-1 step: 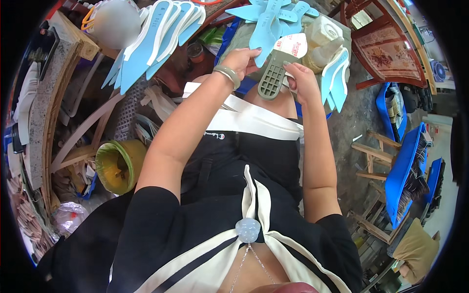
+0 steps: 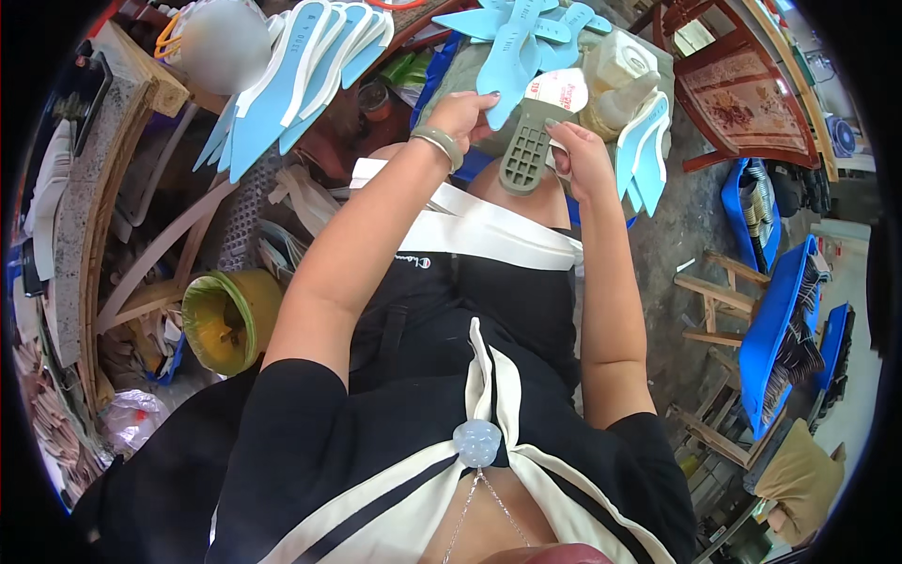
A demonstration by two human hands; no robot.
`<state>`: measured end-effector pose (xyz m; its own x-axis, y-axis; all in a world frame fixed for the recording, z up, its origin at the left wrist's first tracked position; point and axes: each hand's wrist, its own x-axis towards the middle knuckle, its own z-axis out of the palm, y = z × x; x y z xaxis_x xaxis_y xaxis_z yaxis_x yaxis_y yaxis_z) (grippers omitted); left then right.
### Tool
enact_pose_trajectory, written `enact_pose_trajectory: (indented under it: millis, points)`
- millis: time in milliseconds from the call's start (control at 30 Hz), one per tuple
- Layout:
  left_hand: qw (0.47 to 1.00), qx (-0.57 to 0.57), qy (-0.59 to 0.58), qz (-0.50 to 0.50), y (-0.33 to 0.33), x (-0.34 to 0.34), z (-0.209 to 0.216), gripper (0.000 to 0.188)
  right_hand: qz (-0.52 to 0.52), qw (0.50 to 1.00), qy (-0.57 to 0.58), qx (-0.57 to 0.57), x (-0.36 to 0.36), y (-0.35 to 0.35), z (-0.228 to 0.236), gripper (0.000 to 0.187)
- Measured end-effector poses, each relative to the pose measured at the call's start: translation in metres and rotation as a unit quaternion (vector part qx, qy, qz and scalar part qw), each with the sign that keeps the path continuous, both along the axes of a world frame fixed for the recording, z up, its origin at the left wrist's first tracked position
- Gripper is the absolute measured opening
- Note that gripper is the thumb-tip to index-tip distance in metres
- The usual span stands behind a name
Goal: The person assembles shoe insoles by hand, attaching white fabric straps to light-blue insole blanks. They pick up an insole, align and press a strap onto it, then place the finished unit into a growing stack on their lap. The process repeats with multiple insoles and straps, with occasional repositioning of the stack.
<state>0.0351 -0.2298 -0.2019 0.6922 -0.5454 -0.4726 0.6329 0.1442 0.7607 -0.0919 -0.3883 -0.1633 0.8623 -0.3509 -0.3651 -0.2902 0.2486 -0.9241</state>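
Sole (image 2: 526,155), olive with a square grid, was located above the thighs, gridded end toward the body. Right hand (image 2: 580,155) pinched its right edge, thumb on the visible face and the other fingers curled behind. Left hand (image 2: 458,122) had thumb and fingertips closed on the near tip of a light-blue insole (image 2: 508,80), just to the left of the sole. A bangle (image 2: 437,141) encircled the left wrist.

A white card (image 2: 561,87) with red print lay just beyond the sole. To its right stood a translucent jar (image 2: 620,61), with white-edged blue liners (image 2: 644,155) near the right hand. A white band (image 2: 507,235) crossed the lap. A yellow bin (image 2: 258,305) stood on the left; blue trays (image 2: 759,399) were positioned well apart, on the right.
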Motion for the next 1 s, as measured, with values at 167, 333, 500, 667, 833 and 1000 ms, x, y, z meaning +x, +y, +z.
enact_pose_trajectory:
  millis: [167,333,500,667,833,1000]
  points:
    - [0.997,0.063,0.002,0.039,0.010,0.007,-0.023,0.023,-0.026,0.996,-0.051,0.062,-0.021,-0.012,0.009,0.015]
    - [0.946,0.206,-0.249,-0.005,0.009,0.008,-0.008,0.049,-0.011,0.995,-0.094,-0.026,-0.028,0.009,0.064,0.018]
    - [0.920,-0.083,-0.376,0.073,0.029,-0.058,0.122,0.071,0.023,0.821,-0.190,-0.538,-0.026,0.039,0.107,0.020]
    - [0.879,-0.104,-0.455,0.102,0.043,-0.056,0.139,0.042,0.075,0.806,-0.229,-0.540,-0.020,0.081,0.113,0.031]
    - [0.935,-0.171,-0.261,0.170,0.093,-0.027,0.147,0.051,0.069,0.977,-0.123,-0.158,-0.016,0.051,0.127,0.036]
    - [0.945,-0.325,-0.028,0.006,0.089,-0.065,0.129,0.078,0.077,0.966,-0.245,-0.014,0.005,0.062,0.116,0.023]
